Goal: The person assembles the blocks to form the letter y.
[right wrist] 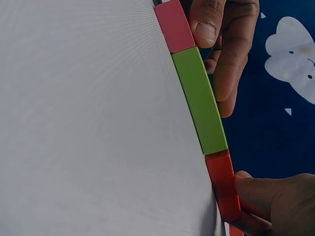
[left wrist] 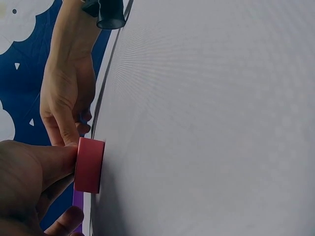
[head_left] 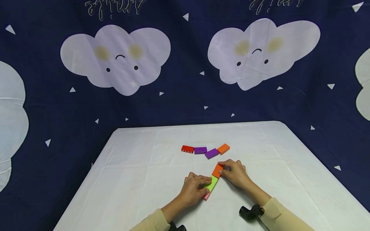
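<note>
Three dominoes lie end to end in a slanting line: an orange domino (head_left: pixel 217 171), a lime-green domino (head_left: pixel 213 183) and a pink domino (head_left: pixel 206 197) at the near end. My right hand (head_left: pixel 237 173) pinches the orange one between thumb and fingers at the far end. On the line's left side, my left hand (head_left: pixel 193 189) holds the lime-green domino, its thumb beside the joint with the pink one. In the right wrist view, the green domino (right wrist: pixel 199 101) meets both neighbours. The pink domino's end (left wrist: pixel 89 165) faces the left wrist camera.
Beyond the hands, a red domino (head_left: pixel 188 149) with white dots, a purple domino (head_left: pixel 200 150), another purple domino (head_left: pixel 212 154) and an orange domino (head_left: pixel 224 149) form a bent row. All lie on a white-covered table (head_left: pixel 162 154) before a dark-blue cloud-print cloth (head_left: pixel 185 61).
</note>
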Demonstrator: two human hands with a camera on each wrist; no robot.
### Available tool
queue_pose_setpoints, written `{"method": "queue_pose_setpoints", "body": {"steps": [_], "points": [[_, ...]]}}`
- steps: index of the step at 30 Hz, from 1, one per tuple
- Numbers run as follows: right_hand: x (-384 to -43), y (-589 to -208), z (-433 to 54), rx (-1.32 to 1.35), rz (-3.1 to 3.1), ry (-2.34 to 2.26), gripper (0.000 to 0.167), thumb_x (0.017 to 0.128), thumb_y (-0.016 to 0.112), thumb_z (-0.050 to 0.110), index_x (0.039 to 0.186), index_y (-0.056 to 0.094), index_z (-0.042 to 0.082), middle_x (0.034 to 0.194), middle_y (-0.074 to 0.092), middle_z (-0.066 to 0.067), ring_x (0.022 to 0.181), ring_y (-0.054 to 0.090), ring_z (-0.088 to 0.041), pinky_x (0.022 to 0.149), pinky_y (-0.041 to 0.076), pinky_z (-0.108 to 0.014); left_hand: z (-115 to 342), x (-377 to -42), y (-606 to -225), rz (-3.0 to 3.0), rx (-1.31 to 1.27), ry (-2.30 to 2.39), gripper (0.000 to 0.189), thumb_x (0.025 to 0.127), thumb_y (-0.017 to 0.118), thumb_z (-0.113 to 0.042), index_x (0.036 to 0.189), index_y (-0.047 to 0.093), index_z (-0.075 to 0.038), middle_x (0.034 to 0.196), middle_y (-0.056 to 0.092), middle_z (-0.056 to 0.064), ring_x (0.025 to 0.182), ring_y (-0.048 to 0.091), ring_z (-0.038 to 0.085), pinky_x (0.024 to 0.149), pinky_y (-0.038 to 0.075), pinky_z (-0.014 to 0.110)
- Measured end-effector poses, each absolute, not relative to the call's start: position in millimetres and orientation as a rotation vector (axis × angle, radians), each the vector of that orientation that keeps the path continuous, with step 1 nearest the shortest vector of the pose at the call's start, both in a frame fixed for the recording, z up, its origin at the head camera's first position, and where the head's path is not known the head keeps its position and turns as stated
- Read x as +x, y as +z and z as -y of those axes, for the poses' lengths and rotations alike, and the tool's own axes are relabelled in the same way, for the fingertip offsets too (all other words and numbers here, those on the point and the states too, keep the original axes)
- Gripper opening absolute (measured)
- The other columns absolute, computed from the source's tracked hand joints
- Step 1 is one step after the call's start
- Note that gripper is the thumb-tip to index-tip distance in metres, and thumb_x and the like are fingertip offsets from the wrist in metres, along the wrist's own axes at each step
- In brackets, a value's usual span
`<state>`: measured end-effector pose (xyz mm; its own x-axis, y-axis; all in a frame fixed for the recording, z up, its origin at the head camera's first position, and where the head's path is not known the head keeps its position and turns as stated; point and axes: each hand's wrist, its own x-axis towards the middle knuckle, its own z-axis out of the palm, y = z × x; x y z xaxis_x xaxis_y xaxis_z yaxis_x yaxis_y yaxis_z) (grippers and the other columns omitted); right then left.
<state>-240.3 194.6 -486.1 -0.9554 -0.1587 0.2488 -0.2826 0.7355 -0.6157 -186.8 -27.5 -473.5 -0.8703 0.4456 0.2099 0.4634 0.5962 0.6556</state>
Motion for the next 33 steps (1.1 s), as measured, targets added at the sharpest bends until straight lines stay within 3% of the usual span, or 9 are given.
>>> {"method": "queue_pose_setpoints", "body": {"steps": [33], "points": [[-240.4, -487.1, -193.1, 0.349, 2.77, 1.029, 0.033, 0.077, 0.074, 0.02, 0.11, 0.072, 0.018, 0.107, 0.07, -0.002, 0.081, 0.044, -0.017, 0.071, 0.025, -0.033, 27.5, -183.9, -473.4, 2.742, -0.853, -0.963, 0.03, 0.081, 0.07, -0.019, 0.11, 0.072, -0.018, 0.116, 0.068, -0.013, 0.089, 0.044, 0.006, 0.074, 0.027, 0.021]]}}
